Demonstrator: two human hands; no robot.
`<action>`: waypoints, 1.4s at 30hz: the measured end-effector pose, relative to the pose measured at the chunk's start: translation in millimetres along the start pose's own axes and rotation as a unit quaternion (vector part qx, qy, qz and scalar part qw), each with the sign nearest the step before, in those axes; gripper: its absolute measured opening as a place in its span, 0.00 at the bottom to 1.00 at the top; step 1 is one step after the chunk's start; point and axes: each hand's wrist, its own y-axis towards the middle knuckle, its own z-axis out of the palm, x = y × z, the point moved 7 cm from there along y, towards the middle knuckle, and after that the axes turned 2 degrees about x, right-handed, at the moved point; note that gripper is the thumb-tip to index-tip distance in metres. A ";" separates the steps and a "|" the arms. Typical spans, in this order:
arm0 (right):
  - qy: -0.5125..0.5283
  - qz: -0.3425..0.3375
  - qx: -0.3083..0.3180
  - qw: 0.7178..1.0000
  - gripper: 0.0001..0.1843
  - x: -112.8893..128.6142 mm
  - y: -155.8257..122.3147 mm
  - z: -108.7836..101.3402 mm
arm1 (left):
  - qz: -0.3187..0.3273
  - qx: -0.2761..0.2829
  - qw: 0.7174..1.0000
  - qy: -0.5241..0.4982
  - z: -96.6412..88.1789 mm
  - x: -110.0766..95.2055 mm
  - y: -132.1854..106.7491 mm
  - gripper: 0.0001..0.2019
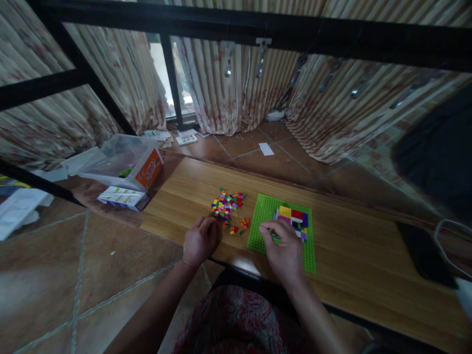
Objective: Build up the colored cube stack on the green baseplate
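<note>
1. The room's far side is lined with striped curtains (221,98) behind dark bars (221,18); below, a tiled floor (40,265) is seen.
2. A wooden desk (354,250) is set across the near side, a clear box (118,162) left of it.
3. On the desk, a green baseplate (258,216) is laid.
4. The right hand (285,250) is held over it, fingers bunched; the left hand (201,241) is curled at the near edge. Whether anything is pinched cannot be told.
5. Coloured bricks (297,215) are built on the baseplate; loose bricks (224,204) are scattered left. Brick placement seems in hand; careful stud alignment would be called for.
</note>
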 end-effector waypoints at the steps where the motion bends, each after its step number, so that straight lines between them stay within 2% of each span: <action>1: -0.003 -0.011 0.033 0.999 0.09 5.3 0.3 13.8 | 0.001 0.000 1.000 -0.002 0.1 0.0 -0.2 0.10; 4: -0.016 -0.024 0.102 0.994 0.10 10.7 4.4 53.1 | -0.003 0.001 1.000 -0.003 0.9 1.1 -0.7 0.11; 7: -0.038 -0.024 0.132 0.990 0.09 8.3 13.8 83.2 | -0.006 0.005 1.000 -0.009 1.6 2.0 -1.0 0.11; 11: -0.082 -0.023 0.146 0.986 0.09 7.1 26.8 107.0 | -0.006 0.014 1.000 -0.018 2.3 1.3 -1.0 0.12; 15: -0.137 -0.014 0.165 0.977 0.09 6.7 32.8 119.1 | -0.006 0.016 0.999 -0.028 2.8 1.5 -1.4 0.11; 25: -0.203 -0.008 0.226 0.953 0.08 -2.7 43.1 116.1 | 0.001 0.016 1.000 -0.024 2.5 1.4 -2.6 0.10; 31: -0.259 -0.072 0.232 0.935 0.08 14.2 38.0 115.7 | 0.005 0.009 0.999 -0.030 1.5 1.5 -1.9 0.09; 35: -0.274 -0.072 0.229 0.931 0.12 19.2 36.4 118.4 | 0.007 0.007 0.999 -0.031 -0.3 0.7 -0.8 0.09; 39: -0.220 -0.051 0.205 0.952 0.12 21.1 35.8 109.6 | 0.013 0.000 1.000 -0.015 -1.9 0.0 -0.5 0.09; 42: -0.097 -0.027 0.151 0.983 0.10 23.4 28.0 85.7 | 0.019 -0.015 1.000 -0.008 -3.5 0.4 0.0 0.09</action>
